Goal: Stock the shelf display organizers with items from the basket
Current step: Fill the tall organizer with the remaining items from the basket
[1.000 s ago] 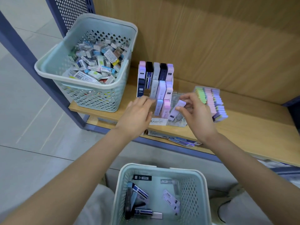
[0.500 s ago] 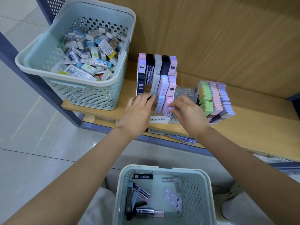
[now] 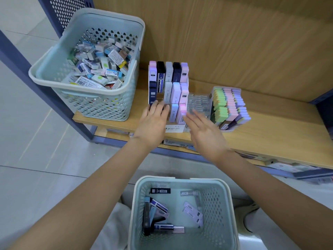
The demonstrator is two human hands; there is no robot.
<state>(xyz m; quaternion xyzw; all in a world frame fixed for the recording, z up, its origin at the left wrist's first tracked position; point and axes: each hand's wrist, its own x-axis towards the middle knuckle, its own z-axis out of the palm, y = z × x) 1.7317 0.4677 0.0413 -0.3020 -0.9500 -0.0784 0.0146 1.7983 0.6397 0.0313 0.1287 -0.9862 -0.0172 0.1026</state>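
Step in hand: judged to be between placements; neither of the hands carries an item.
Left hand (image 3: 153, 121): open, fingers straight, fingertips resting on the front left corner of the tiered clear plastic organizer with the white front label (image 3: 173, 129).
Right hand (image 3: 203, 130): open and empty, fingers extended and blurred, just in front of the pink case in the front row (image 3: 182, 111).
Organizer location: centre of frame, on the pale wooden shelf (image 3: 270, 127).
Open slots: a gap shows in the middle tier, left of centre (image 3: 160, 96); the front-left slots are hidden by the left hand.
Supply: slim rectangular lead-refill cases (image 3: 159, 206) lying flat in the pale green perforated plastic basket (image 3: 207, 180).
Direction from hands: bottom centre of frame, below both hands, between the forearms.
Long axis: mixed. The left cluster runs roughly top to bottom of frame, the lilac cases at right lie diagonally, and the black case at the top lies crosswise.
Nearer hand: about equal; the right hand is free, so it is judged the likelier to reach down.
Requirement: each case must be turned upright to enter a slot.
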